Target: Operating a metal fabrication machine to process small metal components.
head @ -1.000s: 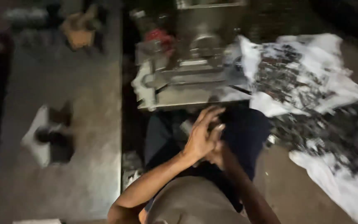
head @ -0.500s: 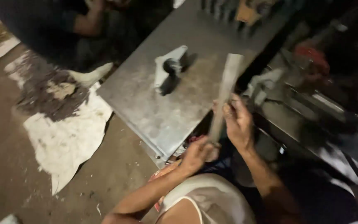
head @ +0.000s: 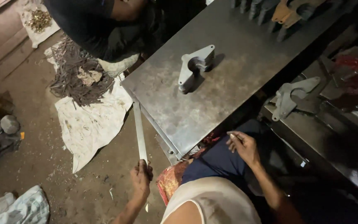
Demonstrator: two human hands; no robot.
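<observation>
Okay, left hand (head: 141,178) has its fingers wrapped tight on the near end of a long flat metal strip (head: 139,130). Strip runs up and away from me, its far end touching or just under the near-left corner of the grey steel surface (head: 228,87); I cannot tell which. Right hand (head: 242,146) hangs free over my lap, fingers loosely curled, holding nothing, just beside the surface's near edge.

To handle the strip well, I judge it needs the grip kept firm and low on the end, strip kept flat and steered along its length, since a one-handed hold on a long bar will wobble. Bringing the right hand onto it would steady it.

Edges: the surface corner is sharp and right at the strip's tip, with a frame rail (head: 158,132) below it that could snag. Cast bracket (head: 195,66) sits mid-surface, well apart. Open room is to the left over the dirt floor (head: 42,166). White cloth (head: 88,124) with dark metal scrap (head: 75,74) lies there, and another person (head: 92,20) crouches beyond it, so swing short.
</observation>
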